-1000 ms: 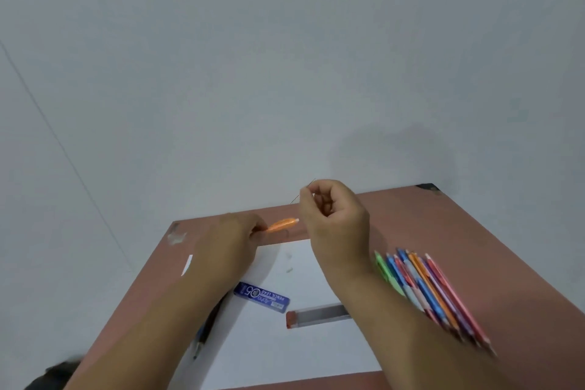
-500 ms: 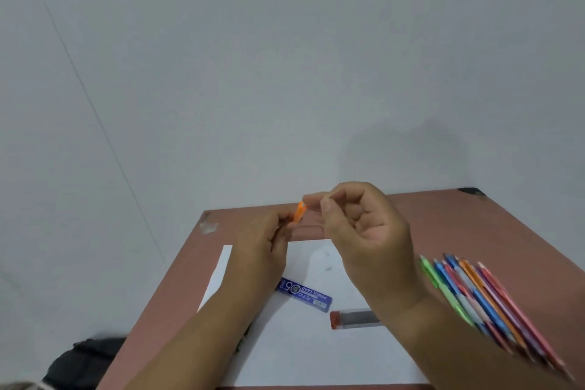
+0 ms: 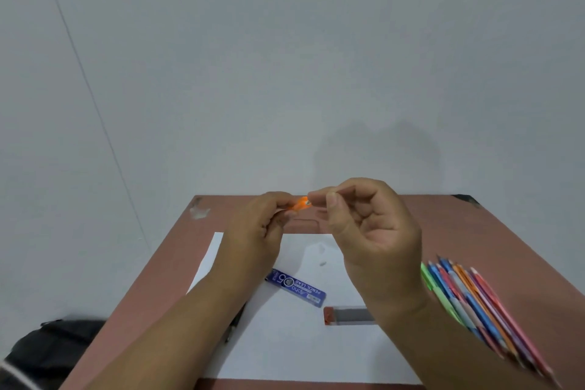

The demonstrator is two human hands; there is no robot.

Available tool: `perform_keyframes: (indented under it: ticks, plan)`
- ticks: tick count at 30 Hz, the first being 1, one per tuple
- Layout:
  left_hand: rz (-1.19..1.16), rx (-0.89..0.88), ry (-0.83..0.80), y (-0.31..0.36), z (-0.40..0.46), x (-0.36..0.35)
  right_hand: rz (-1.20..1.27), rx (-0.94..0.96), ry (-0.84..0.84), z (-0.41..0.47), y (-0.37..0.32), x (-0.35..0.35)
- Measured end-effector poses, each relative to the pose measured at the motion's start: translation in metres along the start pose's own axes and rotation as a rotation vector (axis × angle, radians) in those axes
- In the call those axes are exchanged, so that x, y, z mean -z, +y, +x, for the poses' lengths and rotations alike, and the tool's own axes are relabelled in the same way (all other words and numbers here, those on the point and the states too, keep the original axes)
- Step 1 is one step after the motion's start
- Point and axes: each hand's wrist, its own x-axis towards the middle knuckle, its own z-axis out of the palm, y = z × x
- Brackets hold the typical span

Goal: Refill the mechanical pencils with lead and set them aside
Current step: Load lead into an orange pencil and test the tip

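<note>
Orange pencil sits pinched in the left hand's grip, right hand's fingertips pinching at its open end.

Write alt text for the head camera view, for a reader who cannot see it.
Over a brown table, the left hand grips an orange mechanical pencil while the right hand brings pinched fingers to its end. On white paper lie a blue lead case and a clear lead tube; colored pencils lie at right.
</note>
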Motion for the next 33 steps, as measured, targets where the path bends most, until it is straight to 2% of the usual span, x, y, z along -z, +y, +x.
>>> perform_keyframes:
  ticks: [15, 33]
  plan:
    - [-0.019, 0.051, -0.035, -0.001, -0.001, 0.000, -0.225, 0.090, -0.018, 0.004, 0.011, 0.008]
    - [-0.013, 0.146, -0.082, -0.004, -0.003, 0.000, -0.241, 0.086, -0.022, 0.006, 0.012, 0.012]
